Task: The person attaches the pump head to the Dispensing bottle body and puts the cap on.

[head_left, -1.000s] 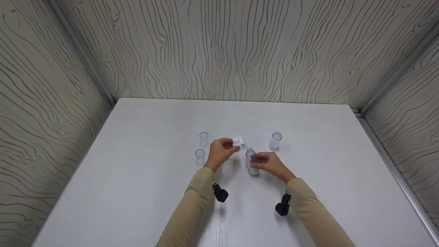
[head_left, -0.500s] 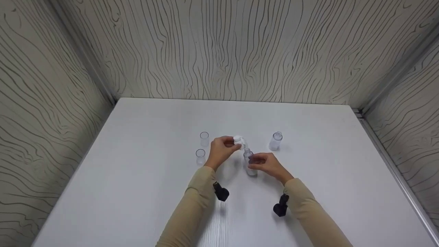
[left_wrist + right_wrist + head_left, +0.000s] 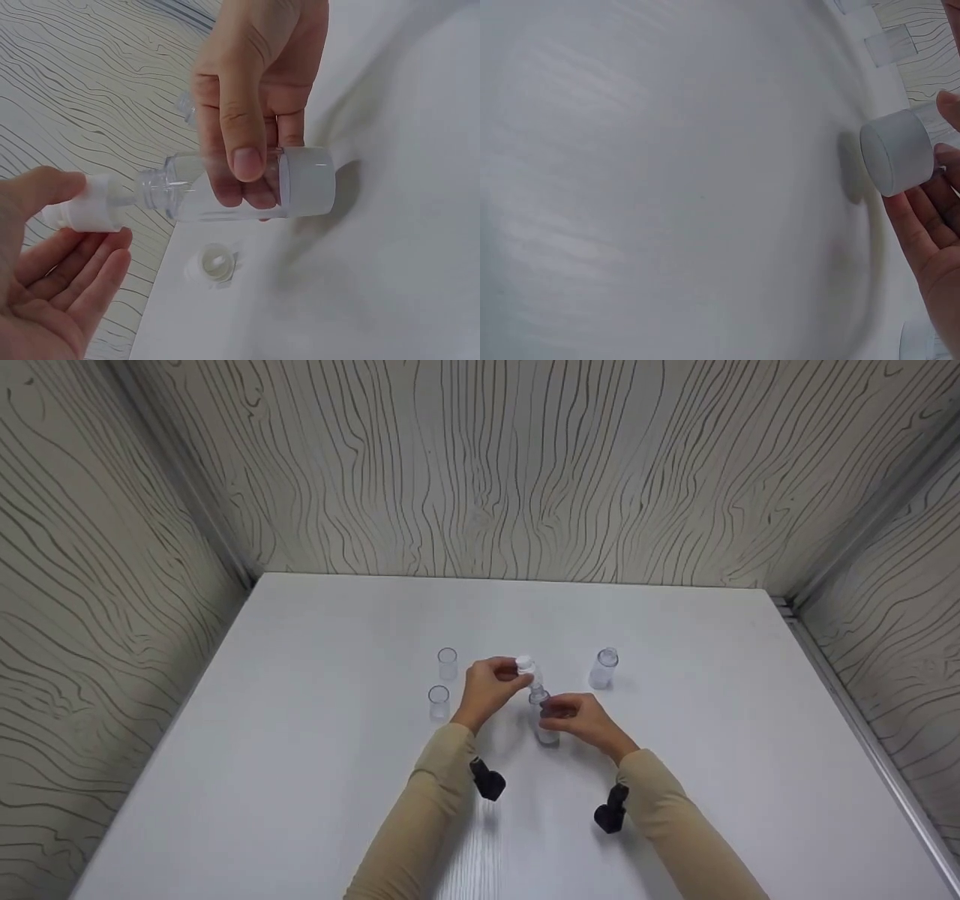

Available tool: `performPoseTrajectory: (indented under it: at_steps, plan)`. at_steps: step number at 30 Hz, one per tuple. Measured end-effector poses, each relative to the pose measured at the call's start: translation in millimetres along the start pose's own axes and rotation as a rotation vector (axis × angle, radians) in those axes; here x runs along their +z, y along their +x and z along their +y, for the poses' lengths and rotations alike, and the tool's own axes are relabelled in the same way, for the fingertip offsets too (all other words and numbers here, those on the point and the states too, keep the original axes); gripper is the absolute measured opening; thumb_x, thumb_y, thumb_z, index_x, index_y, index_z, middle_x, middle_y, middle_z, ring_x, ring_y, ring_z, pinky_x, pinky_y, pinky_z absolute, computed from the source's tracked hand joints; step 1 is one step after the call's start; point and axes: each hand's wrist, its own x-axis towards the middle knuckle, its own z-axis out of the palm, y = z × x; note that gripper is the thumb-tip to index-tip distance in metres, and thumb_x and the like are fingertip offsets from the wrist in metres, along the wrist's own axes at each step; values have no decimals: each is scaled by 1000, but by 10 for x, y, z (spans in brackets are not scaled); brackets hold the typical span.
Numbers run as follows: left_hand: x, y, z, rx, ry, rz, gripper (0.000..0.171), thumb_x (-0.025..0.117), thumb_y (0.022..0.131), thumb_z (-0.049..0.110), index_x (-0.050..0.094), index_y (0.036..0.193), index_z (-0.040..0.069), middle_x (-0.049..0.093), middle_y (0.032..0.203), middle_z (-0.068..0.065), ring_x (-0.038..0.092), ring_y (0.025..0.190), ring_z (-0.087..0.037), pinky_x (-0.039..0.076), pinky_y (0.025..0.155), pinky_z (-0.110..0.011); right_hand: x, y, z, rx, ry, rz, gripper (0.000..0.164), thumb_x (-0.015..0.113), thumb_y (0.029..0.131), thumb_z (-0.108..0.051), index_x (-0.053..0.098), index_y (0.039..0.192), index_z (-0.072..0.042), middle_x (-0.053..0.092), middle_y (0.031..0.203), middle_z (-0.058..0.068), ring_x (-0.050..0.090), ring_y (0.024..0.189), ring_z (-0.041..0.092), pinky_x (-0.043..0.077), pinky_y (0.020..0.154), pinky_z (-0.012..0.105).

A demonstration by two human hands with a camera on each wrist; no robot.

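In the head view my left hand (image 3: 489, 691) pinches a small white pump head (image 3: 524, 663) between thumb and fingers. My right hand (image 3: 589, 720) grips a clear plastic bottle (image 3: 539, 698) by its side. The left wrist view shows the bottle's threaded neck (image 3: 152, 189) facing the pump head (image 3: 94, 204), whose short stem lies right at the mouth. White fills the bottle's base (image 3: 309, 181). From the right wrist view, that base (image 3: 897, 153) is raised over the table with a shadow beside it; most of the right hand is cut off there.
Two clear open cups (image 3: 448, 664) stand left of my hands. Another clear bottle (image 3: 602, 669) without a top is upright to the right. In the left wrist view a white and clear round piece (image 3: 217, 262) lies on the table (image 3: 405, 285). Wood-patterned walls (image 3: 480, 472) enclose the table.
My left hand has shifted slightly right and turned the pump head more upright. The bottle in my right hand has moved a little left, bringing its neck beneath the pump head.
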Motion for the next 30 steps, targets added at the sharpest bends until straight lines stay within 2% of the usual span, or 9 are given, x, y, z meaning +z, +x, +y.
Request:
performPoseTrajectory:
  at_steps: [7,10,18,27,30]
  plan:
    - [18,-3,-8,29,15,-9,36,73,84,17,67,114,-2,73,107,-17,72,97,-24,60,85,-29,9,18,-1,-20,14,-5,44,72,85,-14,61,120,10,66,116,29,67,106,29,56,83,15]
    - [26,-6,-11,21,24,-11,36,73,84,18,67,114,-1,73,107,-16,72,97,-22,60,85,-28,6,25,10,-20,1,-5,43,72,85,-15,61,119,10,66,115,29,67,105,29,56,83,15]
    - [53,-6,-19,10,12,-14,35,74,84,18,68,112,-1,73,107,-17,72,98,-23,60,85,-28,22,35,4,-16,-19,5,42,73,84,-16,63,118,7,68,114,27,68,99,14,56,84,17]
    - [80,-7,-50,-3,13,-27,36,75,83,17,68,112,-3,73,107,-17,72,97,-23,60,84,-27,28,25,-8,-9,-21,8,42,72,85,-15,62,119,8,67,115,27,67,107,30,56,84,17]
    - [79,-15,-53,-7,16,-34,37,74,83,17,67,113,-3,73,107,-17,72,97,-23,60,84,-28,35,23,-16,-4,-20,7,42,71,85,-15,62,119,8,67,116,27,66,109,33,57,86,21]
